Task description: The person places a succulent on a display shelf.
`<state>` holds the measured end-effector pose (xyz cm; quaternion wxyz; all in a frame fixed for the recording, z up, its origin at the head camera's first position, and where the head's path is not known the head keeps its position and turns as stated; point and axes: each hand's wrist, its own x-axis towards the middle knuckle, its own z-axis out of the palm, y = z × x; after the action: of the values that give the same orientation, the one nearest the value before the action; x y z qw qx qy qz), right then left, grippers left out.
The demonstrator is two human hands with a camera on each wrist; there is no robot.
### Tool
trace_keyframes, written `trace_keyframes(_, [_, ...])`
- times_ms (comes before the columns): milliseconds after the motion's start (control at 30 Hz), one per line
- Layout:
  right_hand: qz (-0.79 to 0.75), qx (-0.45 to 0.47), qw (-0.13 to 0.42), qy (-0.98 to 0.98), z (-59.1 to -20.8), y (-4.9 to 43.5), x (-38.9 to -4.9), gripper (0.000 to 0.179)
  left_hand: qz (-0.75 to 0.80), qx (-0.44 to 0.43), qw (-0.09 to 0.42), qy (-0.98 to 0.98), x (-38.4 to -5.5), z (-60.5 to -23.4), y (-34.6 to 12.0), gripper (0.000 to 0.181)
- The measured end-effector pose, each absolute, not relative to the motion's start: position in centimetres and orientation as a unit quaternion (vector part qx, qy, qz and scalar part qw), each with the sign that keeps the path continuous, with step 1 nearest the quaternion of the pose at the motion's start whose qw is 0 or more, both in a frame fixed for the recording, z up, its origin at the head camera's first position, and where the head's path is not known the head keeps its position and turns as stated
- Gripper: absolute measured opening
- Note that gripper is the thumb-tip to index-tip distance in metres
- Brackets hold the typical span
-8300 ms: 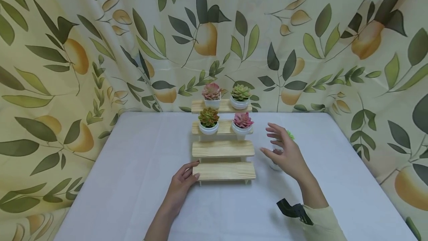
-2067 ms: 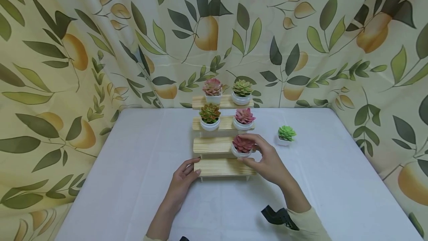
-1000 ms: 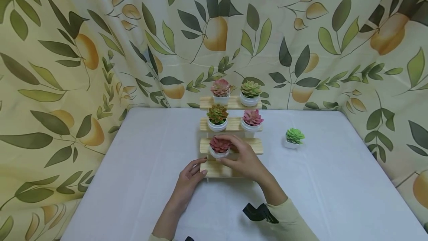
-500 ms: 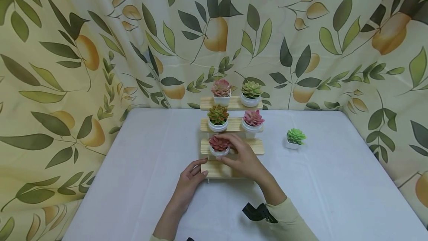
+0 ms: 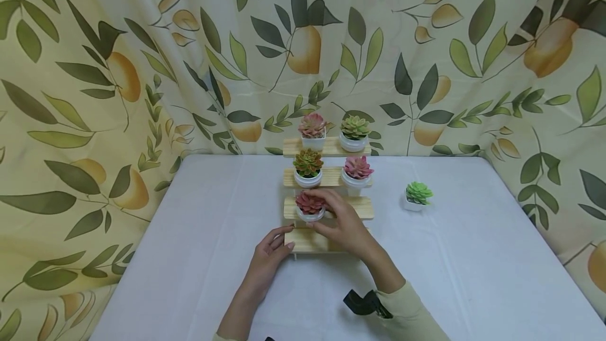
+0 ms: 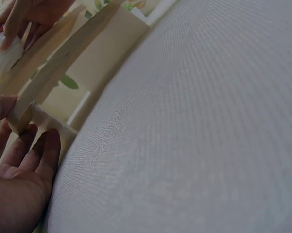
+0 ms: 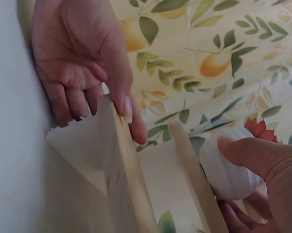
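Note:
My right hand (image 5: 345, 228) holds a dark red succulent (image 5: 310, 203) by its white round pot, thumb in front, fingers behind. The pot is at the left end of the third step down of a wooden tiered plant stand (image 5: 305, 243). In the right wrist view, the white pot (image 7: 228, 165) is right at the plank's edge. My left hand (image 5: 272, 257) grips the left end of the lowest step. The left wrist view shows that hand (image 6: 24, 170) with its thumb over the plank and its fingers against the side support.
A pink succulent (image 5: 312, 126) and a pale green one (image 5: 355, 127) stand on the top step. Below them are an orange-green succulent (image 5: 308, 163) and a pink one (image 5: 357, 168). A bright green succulent (image 5: 418, 193) stands on the white-covered table (image 5: 473, 257), right of the stand.
From right of the stand, my right hand has brought the dark red succulent to the third step, then slid leftward along it. Over the last second both hands stay nearly still.

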<state>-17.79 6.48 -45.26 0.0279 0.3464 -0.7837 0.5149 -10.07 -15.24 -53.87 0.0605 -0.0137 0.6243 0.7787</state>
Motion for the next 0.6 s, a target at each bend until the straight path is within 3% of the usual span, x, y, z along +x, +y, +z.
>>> trace_keyframes(600, [0.493,0.346,0.072,-0.795,-45.3,9.2,-16.3,0.068,0.780,-0.021,0.060,0.623,-10.0,-53.7,-15.2,0.046])
